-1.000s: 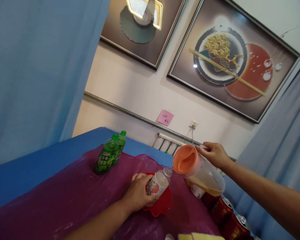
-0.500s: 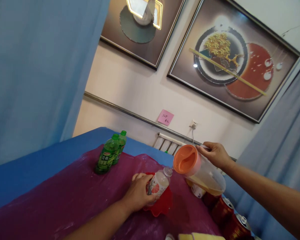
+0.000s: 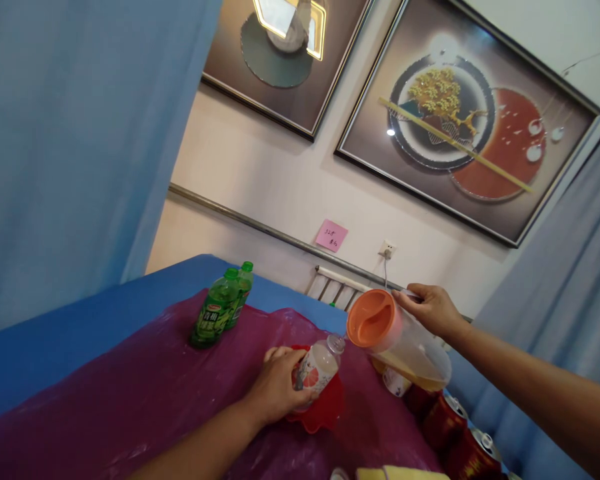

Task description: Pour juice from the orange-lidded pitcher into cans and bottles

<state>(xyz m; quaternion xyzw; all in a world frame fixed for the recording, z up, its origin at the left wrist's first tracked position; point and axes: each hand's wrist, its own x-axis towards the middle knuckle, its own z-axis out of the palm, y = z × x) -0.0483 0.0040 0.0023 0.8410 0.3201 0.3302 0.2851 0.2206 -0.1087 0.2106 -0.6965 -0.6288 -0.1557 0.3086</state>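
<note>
The left hand is closed around a small clear bottle with a grapefruit label, gripping its lower body and holding it tilted so the open neck points toward the pitcher. The bottle sits over a red dish, which is placed to catch any spill. The right hand is wrapped around the handle side of a clear pitcher with an orange lid, tipped so the spout edge sits just beside the bottle's mouth; amber liquid lies in the lower part of the pitcher, and no stream is discernible. Both items are above a purple plastic sheet, laid over a blue table as protection. Two green bottles stand upright, well apart to the left. Red cans stand near, below the pitcher.
</note>
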